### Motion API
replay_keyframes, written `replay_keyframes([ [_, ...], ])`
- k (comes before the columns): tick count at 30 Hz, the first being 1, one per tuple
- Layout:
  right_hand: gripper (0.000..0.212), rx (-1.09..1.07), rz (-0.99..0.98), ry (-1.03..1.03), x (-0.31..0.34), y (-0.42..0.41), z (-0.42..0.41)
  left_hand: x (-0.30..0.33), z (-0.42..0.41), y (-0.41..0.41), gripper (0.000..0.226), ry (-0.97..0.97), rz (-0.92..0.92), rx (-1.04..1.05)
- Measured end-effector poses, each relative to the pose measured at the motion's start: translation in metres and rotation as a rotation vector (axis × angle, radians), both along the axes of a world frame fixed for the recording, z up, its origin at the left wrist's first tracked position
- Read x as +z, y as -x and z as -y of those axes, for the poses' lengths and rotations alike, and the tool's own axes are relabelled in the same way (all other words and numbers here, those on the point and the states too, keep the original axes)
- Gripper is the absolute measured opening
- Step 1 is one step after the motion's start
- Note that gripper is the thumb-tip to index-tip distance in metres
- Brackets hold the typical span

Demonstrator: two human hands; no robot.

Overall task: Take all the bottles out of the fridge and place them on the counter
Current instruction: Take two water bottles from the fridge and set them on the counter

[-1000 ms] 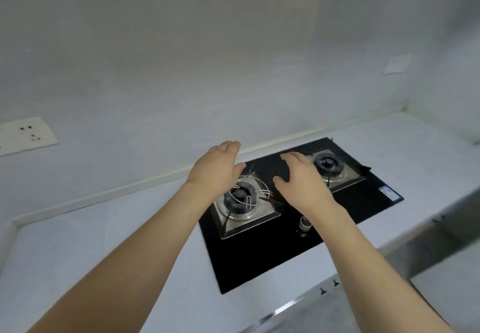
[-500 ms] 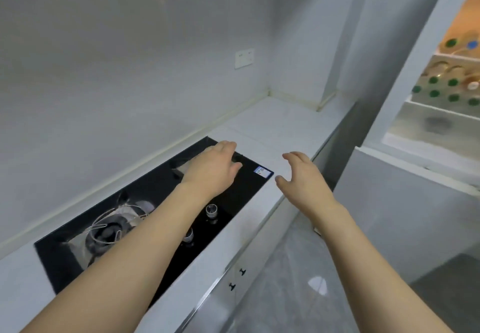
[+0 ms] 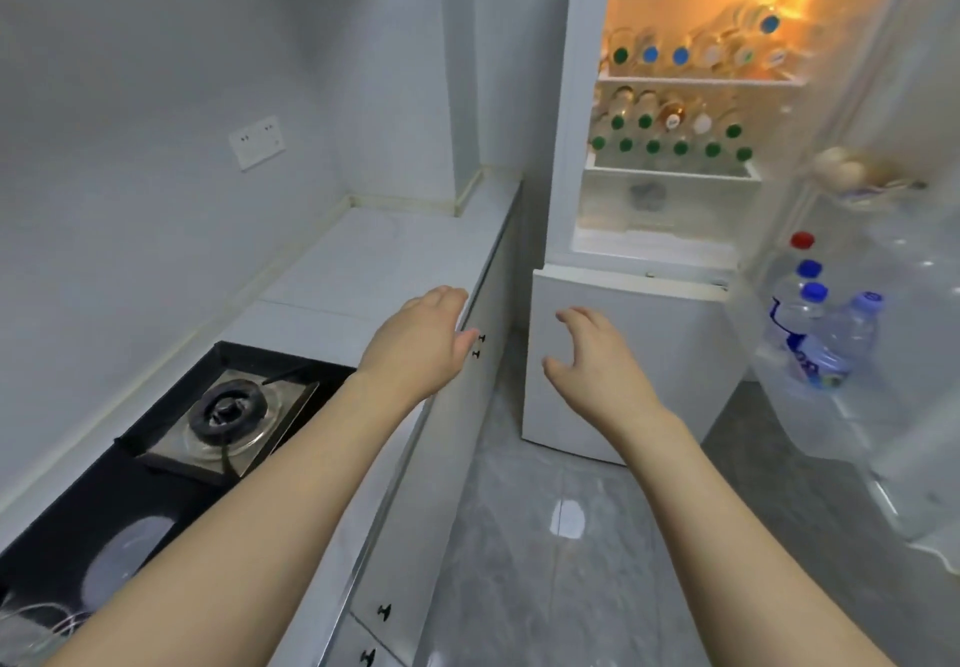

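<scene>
The white fridge (image 3: 582,110) stands open at the upper right, lit inside. Several bottles lie on their sides on its upper shelf (image 3: 691,50), caps facing me, and several more with mostly green caps fill the lower shelf (image 3: 670,133). The open door (image 3: 893,261) at the far right holds several clear water bottles (image 3: 815,333) upright with blue and red caps. My left hand (image 3: 421,339) hovers over the white counter's (image 3: 374,255) edge, empty, fingers apart. My right hand (image 3: 592,359) hangs in front of the fridge's shut lower door, also empty.
A black gas hob (image 3: 171,458) with a burner is set into the counter at the left. White cabinet doors with small black knobs (image 3: 479,345) run below. A wall socket (image 3: 258,142) sits above the counter. Eggs (image 3: 847,172) rest in a door rack. Grey tiled floor lies below.
My view has swung right from the hob toward the fridge, which is now fully in sight. Both hands stay stretched out and empty throughout.
</scene>
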State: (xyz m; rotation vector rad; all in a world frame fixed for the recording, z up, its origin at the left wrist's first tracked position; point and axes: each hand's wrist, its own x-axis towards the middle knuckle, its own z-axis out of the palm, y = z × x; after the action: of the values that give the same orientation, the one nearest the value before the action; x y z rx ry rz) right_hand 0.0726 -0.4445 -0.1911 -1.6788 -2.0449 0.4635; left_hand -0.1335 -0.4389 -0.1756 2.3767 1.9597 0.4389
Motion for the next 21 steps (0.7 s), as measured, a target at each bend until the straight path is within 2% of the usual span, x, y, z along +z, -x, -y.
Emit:
replay_keyframes([
  [8, 0.058, -0.148, 0.031, 0.003, -0.005, -0.029, -0.049, -0.008, -0.077, -0.035, 0.049, -0.002, -0.01, -0.133],
  [21, 0.059, -0.25, 0.067, -0.02, -0.003, -0.007, -0.169, 0.003, -0.213, -0.03, 0.045, -0.026, 0.055, -0.259],
])
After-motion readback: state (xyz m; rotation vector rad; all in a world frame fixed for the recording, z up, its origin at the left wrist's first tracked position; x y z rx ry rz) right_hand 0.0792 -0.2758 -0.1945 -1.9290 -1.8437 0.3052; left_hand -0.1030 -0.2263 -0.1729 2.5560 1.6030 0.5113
